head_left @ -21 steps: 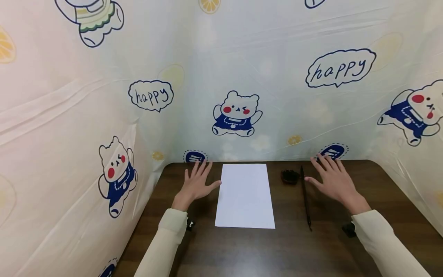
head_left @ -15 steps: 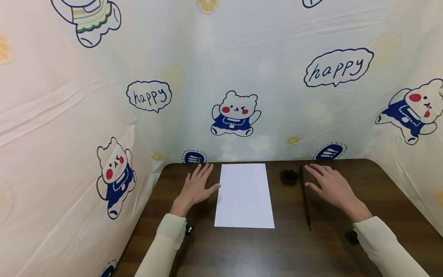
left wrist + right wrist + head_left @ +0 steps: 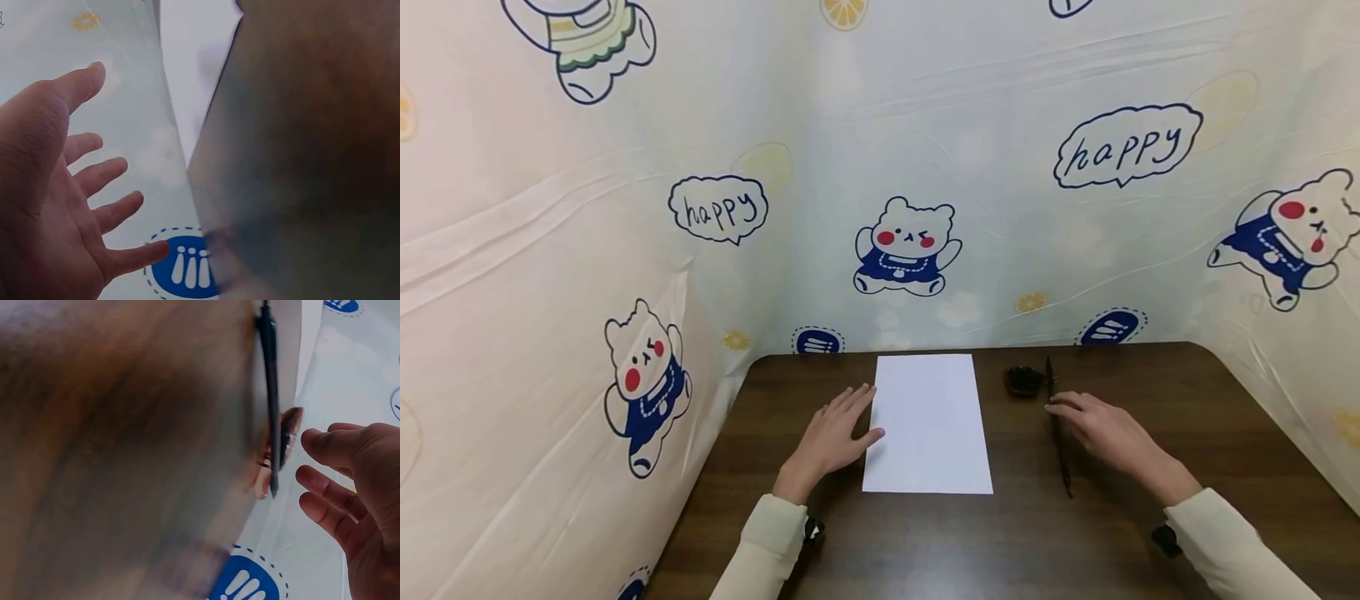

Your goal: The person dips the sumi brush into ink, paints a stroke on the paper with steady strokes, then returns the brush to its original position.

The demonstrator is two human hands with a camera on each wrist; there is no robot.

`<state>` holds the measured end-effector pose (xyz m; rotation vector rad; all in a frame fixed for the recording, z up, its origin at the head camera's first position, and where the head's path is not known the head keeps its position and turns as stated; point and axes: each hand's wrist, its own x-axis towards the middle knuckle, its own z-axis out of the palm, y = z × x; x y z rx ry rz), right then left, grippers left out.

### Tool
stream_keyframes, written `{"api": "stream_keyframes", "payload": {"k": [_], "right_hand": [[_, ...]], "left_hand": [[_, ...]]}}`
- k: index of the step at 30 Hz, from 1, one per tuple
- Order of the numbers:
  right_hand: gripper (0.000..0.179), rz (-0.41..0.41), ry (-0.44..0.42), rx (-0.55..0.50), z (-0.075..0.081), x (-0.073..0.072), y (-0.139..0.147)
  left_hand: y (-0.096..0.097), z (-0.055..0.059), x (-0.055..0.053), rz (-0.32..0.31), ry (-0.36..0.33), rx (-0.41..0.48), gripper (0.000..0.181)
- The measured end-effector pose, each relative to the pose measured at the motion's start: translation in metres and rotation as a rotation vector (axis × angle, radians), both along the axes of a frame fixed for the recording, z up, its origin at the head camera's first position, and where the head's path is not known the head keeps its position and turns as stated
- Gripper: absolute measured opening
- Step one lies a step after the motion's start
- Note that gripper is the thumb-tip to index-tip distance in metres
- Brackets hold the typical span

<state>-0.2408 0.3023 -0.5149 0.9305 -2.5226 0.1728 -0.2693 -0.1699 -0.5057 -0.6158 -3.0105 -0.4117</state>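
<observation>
A white sheet of paper (image 3: pixel 928 425) lies on the table. My left hand (image 3: pixel 829 437) is at its left edge, fingers spread and thumb over the paper; in the left wrist view the left hand (image 3: pixel 69 194) holds nothing. A dark, slim writing brush (image 3: pixel 1058 442) lies lengthwise to the right of the paper, beside a small dark dish (image 3: pixel 1022 382). My right hand (image 3: pixel 1112 437) is over the brush's right side, fingers slightly bent. In the right wrist view a gap shows between the right hand (image 3: pixel 369 494) and the brush (image 3: pixel 271 394).
The brown wooden table (image 3: pixel 917 550) has rounded back corners. A pale patterned cloth (image 3: pixel 1000 208) with bears and lettering hangs behind it and along both sides.
Both hands have drawn back from the table's far edge. The left has shifted onto the paper's edge; the right has moved toward the brush, its fingers bending more. The paper, brush and dish stay put.
</observation>
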Motion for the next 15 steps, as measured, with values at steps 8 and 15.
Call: {"api": "stream_keyframes", "payload": {"k": [8,15], "right_hand": [[0.046,-0.001,-0.038,0.03,-0.01,0.003,0.0],[0.046,-0.019,-0.096,0.052,-0.013,0.003,-0.001]], "left_hand": [[0.004,-0.018,0.005,-0.042,-0.078,-0.003,0.078],[0.007,-0.026,0.005,-0.048,-0.133,-0.005,0.077]]}}
